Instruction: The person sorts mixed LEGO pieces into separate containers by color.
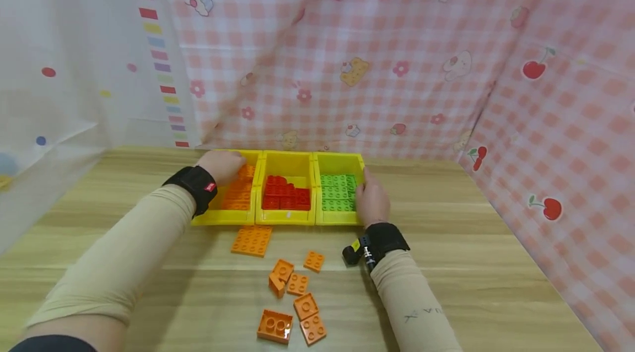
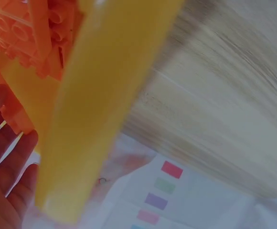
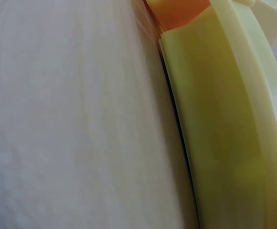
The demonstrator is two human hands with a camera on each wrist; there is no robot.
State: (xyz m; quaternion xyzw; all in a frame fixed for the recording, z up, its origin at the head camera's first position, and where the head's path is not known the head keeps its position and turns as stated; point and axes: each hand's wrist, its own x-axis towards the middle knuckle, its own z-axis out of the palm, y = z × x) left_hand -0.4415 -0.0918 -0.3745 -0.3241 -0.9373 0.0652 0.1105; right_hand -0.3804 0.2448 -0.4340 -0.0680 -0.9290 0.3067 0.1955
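Three yellow bins stand side by side in the head view. My left hand reaches over the back of the left bin, which contains orange bricks. In the left wrist view, its thumb and fingers pinch an orange building brick beside the bin's yellow wall. My right hand holds the outer side of the right bin, where green bricks lie. Its fingers are partly hidden. The right wrist view shows only a yellow bin wall, not the hand.
Red bricks fill part of the middle bin. A flat orange plate lies before the left bin. Several loose orange bricks are scattered nearer on the wooden table. A checked curtain hangs behind.
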